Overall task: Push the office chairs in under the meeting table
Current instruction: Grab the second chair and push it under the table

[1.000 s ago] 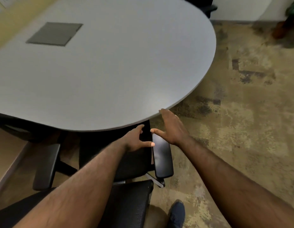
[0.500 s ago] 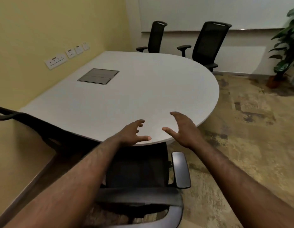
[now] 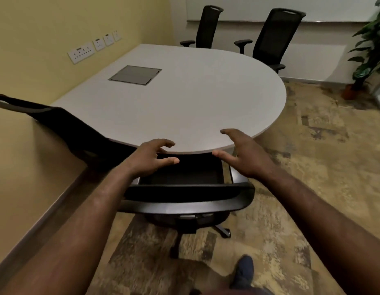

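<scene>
Far left, black mesh-backed office chair [image 3: 63, 126] tilted against the near-left edge of the pale grey half-round counter [image 3: 184, 99], seat and base hidden, so hard to say how far tucked in

Left hand [image 3: 149, 158] released, fingers spread, hovering above the near black office chair with curved plastic top rail [image 3: 184, 201], touching nothing; right hand [image 3: 246, 156] likewise released, empty, just over the counter's near edge

Near chair centred at the near edge, seat largely under the counter, backrest rail and part of the wheeled star base [image 3: 223, 231] outside it. Likely to roll easily on castors and swivel if shoved off-centre; stiff top rail the best place for both palms, mesh below probably too yielding. Right armrest mostly masked by the right hand, left one by the left forearm, so clearance under the counter cannot be judged

Far right, two more black mesh-backed chairs [image 3: 274, 39] standing clear of the far edge, their bases cut off behind the counter
</scene>
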A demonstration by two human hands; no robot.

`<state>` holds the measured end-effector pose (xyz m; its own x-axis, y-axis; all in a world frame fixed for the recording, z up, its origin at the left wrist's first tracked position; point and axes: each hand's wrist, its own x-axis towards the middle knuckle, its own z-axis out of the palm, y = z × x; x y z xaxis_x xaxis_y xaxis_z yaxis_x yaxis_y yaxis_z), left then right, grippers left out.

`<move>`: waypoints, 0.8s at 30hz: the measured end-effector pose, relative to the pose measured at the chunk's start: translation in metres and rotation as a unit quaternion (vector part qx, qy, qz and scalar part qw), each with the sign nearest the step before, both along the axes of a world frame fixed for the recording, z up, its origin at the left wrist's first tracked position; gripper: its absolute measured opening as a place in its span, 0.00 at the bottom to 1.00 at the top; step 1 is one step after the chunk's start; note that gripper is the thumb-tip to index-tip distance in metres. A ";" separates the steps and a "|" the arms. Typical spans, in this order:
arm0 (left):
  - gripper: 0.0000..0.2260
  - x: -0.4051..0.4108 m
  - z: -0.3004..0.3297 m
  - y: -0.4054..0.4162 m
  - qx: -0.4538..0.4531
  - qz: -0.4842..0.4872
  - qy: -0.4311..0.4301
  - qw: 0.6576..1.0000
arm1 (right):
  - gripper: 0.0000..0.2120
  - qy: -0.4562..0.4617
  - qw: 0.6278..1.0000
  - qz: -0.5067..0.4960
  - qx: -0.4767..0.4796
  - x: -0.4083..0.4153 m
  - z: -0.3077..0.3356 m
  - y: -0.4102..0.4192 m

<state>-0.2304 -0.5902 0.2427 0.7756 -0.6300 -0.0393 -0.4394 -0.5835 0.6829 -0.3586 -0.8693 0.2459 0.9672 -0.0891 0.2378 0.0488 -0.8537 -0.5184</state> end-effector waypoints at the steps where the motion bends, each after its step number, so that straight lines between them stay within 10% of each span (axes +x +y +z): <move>1: 0.27 -0.008 -0.003 0.012 0.004 0.001 -0.014 1.000 | 0.33 0.011 1.000 0.012 -0.002 -0.011 -0.004 0.009; 10: 0.14 -0.075 -0.034 0.080 -0.018 -0.021 -0.093 0.995 | 0.23 0.048 0.995 0.075 -0.038 -0.075 -0.038 0.056; 24: 0.33 -0.083 -0.042 0.081 0.191 0.009 -0.277 0.942 | 0.34 0.037 0.966 0.045 -0.252 -0.064 -0.057 0.066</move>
